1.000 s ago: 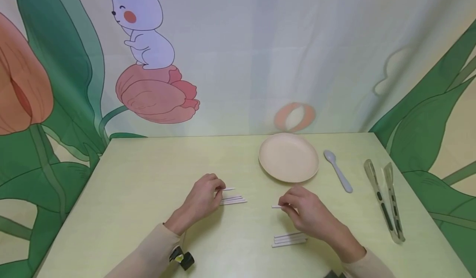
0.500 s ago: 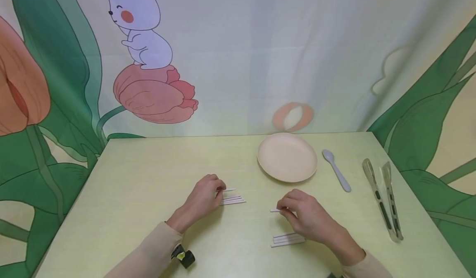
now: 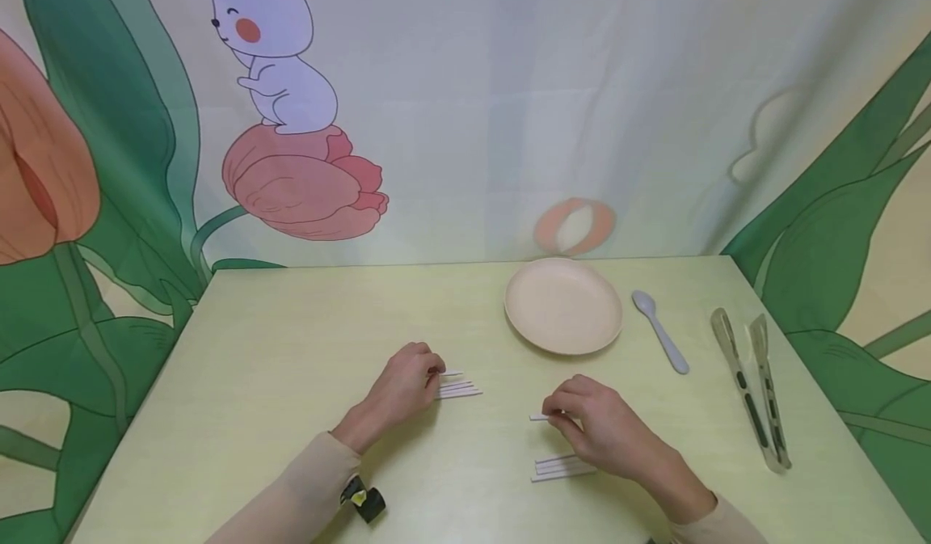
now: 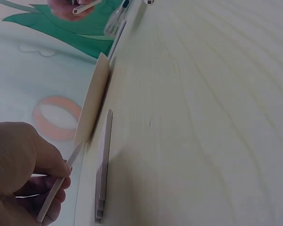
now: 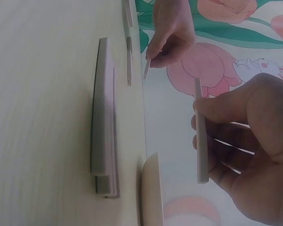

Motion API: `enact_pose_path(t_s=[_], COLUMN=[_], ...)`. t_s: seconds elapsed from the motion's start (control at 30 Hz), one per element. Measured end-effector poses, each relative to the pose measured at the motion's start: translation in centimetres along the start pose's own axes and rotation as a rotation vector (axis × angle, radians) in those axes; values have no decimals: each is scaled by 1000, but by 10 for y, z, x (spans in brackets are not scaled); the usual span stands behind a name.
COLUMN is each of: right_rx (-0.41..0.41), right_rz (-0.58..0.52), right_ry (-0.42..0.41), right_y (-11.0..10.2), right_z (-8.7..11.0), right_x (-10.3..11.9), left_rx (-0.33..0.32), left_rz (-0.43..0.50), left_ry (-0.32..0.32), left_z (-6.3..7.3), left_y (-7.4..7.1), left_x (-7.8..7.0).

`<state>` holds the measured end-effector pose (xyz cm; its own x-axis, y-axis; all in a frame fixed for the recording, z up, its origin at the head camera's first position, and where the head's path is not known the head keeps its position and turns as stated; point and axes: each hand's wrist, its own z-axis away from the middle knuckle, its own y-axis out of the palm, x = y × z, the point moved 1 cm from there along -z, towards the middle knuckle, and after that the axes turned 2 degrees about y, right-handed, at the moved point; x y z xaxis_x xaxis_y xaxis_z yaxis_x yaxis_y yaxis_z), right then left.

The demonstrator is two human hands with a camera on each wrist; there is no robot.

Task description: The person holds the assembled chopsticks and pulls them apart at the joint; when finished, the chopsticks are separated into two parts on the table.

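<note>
My left hand point(image 3: 403, 386) pinches a thin white stick point(image 4: 54, 198) between thumb and fingers, held up off the table. Just beside it several similar sticks point(image 3: 460, 392) lie side by side. On the right, my right hand point(image 3: 604, 427) pinches another white stick point(image 5: 201, 136) by thumb and fingertips, also raised above the tabletop. Below that hand a second row of white sticks point(image 3: 560, 469) lies flat, its right end partly covered by the hand. In the right wrist view the sticks look square-edged.
A round beige plate point(image 3: 563, 307) stands at the back, right of centre. Right of it lie a light grey spoon point(image 3: 660, 331) and a pair of tongs point(image 3: 749, 398). A printed curtain point(image 3: 451, 107) hangs behind the pale yellow table point(image 3: 305, 318).
My right hand has come slightly nearer the table's front with its stick, toward the lower row. The left hand has barely moved. Both keep their pinch.
</note>
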<state>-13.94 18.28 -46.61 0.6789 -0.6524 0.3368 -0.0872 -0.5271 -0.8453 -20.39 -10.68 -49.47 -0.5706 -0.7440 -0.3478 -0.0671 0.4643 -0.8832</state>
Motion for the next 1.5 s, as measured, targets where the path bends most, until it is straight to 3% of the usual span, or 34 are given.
enact_pose_path(t_s=[0.73, 1.5], right_rx=[41, 73], right_rz=[2, 3], right_ry=[-9, 8], right_y=[1, 3], right_z=[7, 9], right_x=[-5, -8], left_rx=[74, 97], left_rz=[20, 45], left_ry=[-41, -58], left_z=[-1, -1], left_y=[10, 15], left_x=[1, 2])
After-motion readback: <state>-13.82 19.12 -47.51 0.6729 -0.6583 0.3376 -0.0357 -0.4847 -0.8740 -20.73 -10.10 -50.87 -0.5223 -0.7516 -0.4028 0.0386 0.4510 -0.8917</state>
